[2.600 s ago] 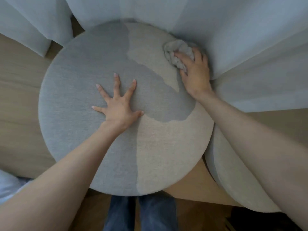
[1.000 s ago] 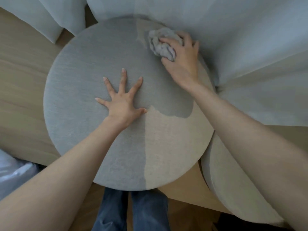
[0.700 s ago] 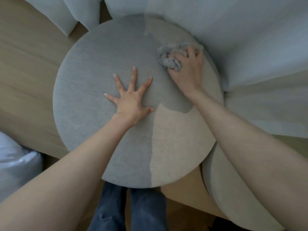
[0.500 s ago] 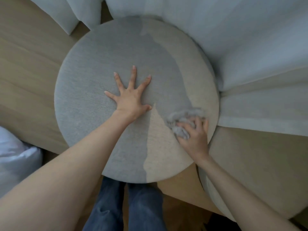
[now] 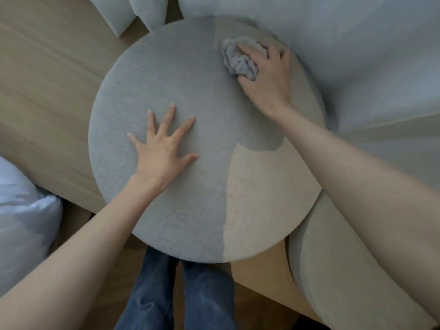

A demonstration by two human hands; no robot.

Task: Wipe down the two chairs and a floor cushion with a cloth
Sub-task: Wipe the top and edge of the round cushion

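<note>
The left hand (image 5: 162,153) lies flat with fingers spread, pressing near the middle of the round padded seat (image 5: 190,215), which stands before the person's legs. Its knit cover looks soft and grippy and the padding fairly firm. I'd guess it is light enough to shift, hence the bracing palm. Near the seat's far right edge is the crumpled grey cloth (image 5: 239,61), limp and best held wadded. The right hand (image 5: 264,77) grips it so, fingers curled over it, just beside the pale curtain (image 5: 357,55).

Two round cushions: centre cushion (image 5: 190,210) and lower-right cushion (image 5: 345,282). One crumpled cloth (image 5: 239,61); two hands, left hand (image 5: 162,153) and right hand (image 5: 266,82).
</note>
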